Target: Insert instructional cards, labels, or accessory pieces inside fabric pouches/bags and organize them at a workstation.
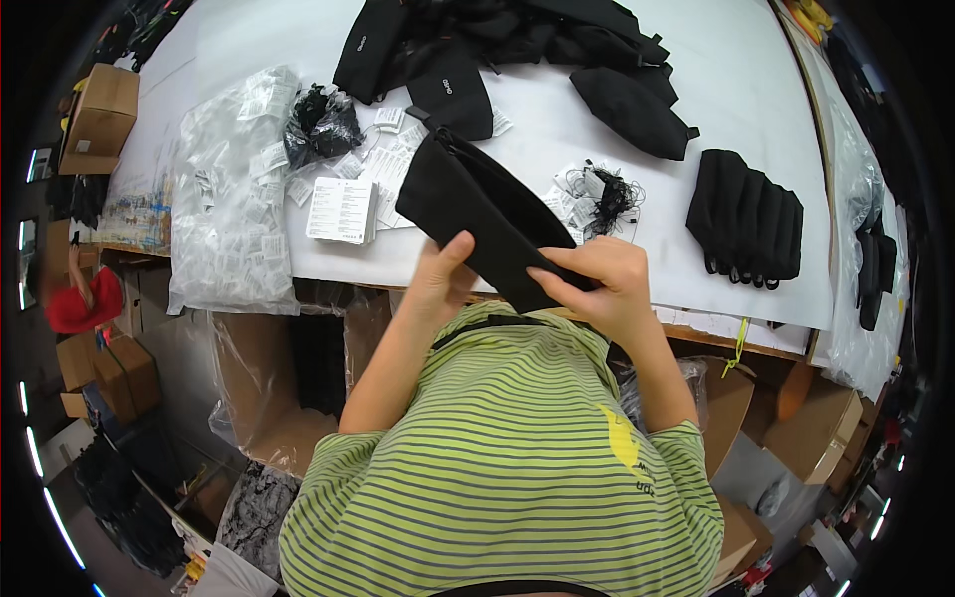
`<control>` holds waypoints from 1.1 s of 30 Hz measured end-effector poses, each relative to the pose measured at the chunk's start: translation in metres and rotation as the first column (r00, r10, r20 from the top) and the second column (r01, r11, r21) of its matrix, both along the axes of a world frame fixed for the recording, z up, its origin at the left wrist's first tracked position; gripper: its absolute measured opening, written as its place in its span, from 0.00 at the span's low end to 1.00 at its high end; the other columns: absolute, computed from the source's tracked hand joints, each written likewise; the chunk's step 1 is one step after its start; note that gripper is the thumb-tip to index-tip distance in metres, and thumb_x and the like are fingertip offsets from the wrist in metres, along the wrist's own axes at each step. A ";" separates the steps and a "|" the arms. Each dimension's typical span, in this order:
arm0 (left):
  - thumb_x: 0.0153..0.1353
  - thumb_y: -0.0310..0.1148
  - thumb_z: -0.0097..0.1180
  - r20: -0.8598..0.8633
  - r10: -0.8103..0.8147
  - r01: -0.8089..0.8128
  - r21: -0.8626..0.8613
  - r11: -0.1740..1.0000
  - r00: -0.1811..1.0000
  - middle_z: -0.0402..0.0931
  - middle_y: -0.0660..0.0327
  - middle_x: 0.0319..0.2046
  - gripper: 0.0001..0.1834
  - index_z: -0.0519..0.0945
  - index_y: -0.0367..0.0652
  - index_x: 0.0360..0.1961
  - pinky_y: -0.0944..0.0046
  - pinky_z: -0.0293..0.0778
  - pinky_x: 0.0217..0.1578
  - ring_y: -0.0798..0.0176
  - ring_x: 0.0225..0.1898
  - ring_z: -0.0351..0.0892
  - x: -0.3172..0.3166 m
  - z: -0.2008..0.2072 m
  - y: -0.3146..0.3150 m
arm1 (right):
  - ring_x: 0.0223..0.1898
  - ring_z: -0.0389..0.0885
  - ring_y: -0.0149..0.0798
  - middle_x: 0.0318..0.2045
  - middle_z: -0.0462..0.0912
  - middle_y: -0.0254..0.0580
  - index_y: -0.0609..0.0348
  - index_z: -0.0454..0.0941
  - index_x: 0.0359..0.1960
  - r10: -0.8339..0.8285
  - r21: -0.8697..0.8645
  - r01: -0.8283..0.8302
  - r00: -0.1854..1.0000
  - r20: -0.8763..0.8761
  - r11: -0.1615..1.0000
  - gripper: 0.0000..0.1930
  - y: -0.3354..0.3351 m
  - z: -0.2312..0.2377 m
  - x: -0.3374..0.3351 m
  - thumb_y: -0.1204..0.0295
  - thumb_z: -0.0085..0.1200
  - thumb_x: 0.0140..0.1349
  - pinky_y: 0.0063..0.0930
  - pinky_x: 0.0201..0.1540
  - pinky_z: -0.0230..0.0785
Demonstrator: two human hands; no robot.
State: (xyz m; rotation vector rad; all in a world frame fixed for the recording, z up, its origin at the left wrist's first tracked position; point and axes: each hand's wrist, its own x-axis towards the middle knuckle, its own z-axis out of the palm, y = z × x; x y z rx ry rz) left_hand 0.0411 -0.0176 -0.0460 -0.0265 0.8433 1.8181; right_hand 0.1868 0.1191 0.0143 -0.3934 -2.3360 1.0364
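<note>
Between my two hands is a flat black zippered pouch (466,217), held tilted above the table's near edge with its long mouth gaping. My left hand (444,277) grips its lower left edge, thumb on the front and the other fingers partly behind it, slightly blurred. My right hand (603,279) pinches the right end by the opening. Just beyond lie white tags (390,167) and a stack of printed white cards (341,211). A tangle of black strings (613,204) with small tags sits right of the pouch.
More black pouches (450,88) are heaped at the table's far side. A row of black pouches (744,217) lies at the right. At the left are a clear bag of white labels (239,189) and a bag of black strings (323,124). Cardboard boxes (254,388) stand below the table.
</note>
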 end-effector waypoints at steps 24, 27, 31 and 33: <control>0.49 0.29 0.66 -0.175 -0.379 0.342 -0.209 0.916 0.909 0.79 0.58 0.37 0.23 0.75 0.34 0.46 0.68 0.77 0.37 0.66 0.35 0.79 0.013 0.042 0.037 | 0.28 0.75 0.28 0.27 0.80 0.35 0.61 0.81 0.32 -0.444 -0.273 0.378 0.861 -0.248 0.885 0.07 0.021 -0.020 -0.011 0.79 0.63 0.50 0.20 0.34 0.67; 0.52 0.31 0.62 0.030 -0.227 0.229 -0.171 0.958 0.973 0.79 0.59 0.34 0.18 0.76 0.35 0.44 0.68 0.77 0.35 0.66 0.33 0.80 0.009 0.030 0.038 | 0.28 0.75 0.31 0.26 0.80 0.37 0.60 0.81 0.28 -0.337 -0.196 0.303 0.926 -0.173 0.933 0.06 0.009 -0.011 -0.010 0.80 0.64 0.47 0.22 0.33 0.67; 0.56 0.33 0.59 0.301 -0.119 0.154 -0.094 0.984 0.946 0.81 0.57 0.31 0.10 0.80 0.37 0.36 0.66 0.80 0.33 0.63 0.29 0.82 -0.023 0.028 0.041 | 0.30 0.74 0.34 0.25 0.81 0.36 0.60 0.82 0.26 -0.026 -0.205 0.010 0.997 -0.072 0.979 0.07 -0.009 0.006 0.002 0.80 0.65 0.42 0.25 0.33 0.66; 0.56 0.32 0.59 0.280 -0.090 0.122 -0.100 0.988 0.956 0.81 0.57 0.31 0.11 0.80 0.37 0.36 0.66 0.80 0.34 0.63 0.30 0.82 -0.031 0.024 0.041 | 0.29 0.74 0.34 0.25 0.80 0.35 0.60 0.82 0.26 0.005 -0.217 -0.013 0.999 -0.036 0.976 0.07 -0.013 0.010 0.008 0.80 0.65 0.42 0.25 0.33 0.66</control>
